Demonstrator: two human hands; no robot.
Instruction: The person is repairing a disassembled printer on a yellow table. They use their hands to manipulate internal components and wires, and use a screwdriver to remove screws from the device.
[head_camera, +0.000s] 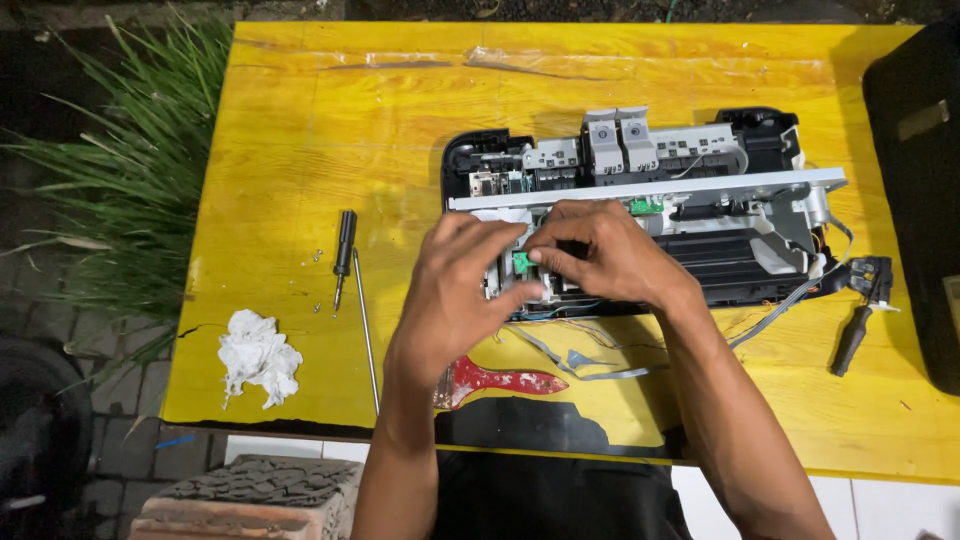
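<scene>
Head view looks down on one yellow table (300, 150), the largest thing, with one opened printer chassis (700, 215) lying on its far right half, long axis running left to right across the table, its metal rail (640, 188) pointing the same way. Right of the chassis, at the table's edge, sits one black case (915, 200). Both hands meet at the chassis's front left corner: the left hand (460, 300) curls against that corner, fingers narrow, and the right hand (610, 250) pinches one small green part (520, 262) between thumb and fingertips; whether the left hand grips anything I cannot tell. Well left of the chassis lies one crumpled white rag (258, 355) near the table's front edge. Between rag and chassis lie one black-handled screwdriver (343, 255), pointing toward the front edge, and one thin metal rod (367, 335) just beside it, lying the same way. In front of the chassis, one red-handled brush (500, 380) lies left to right, beside grey flat ribbon cables (580, 360). Just right of the chassis rest one pair of black pliers (860, 315). Two tiny screws (316, 256) lie beside the screwdriver.
</scene>
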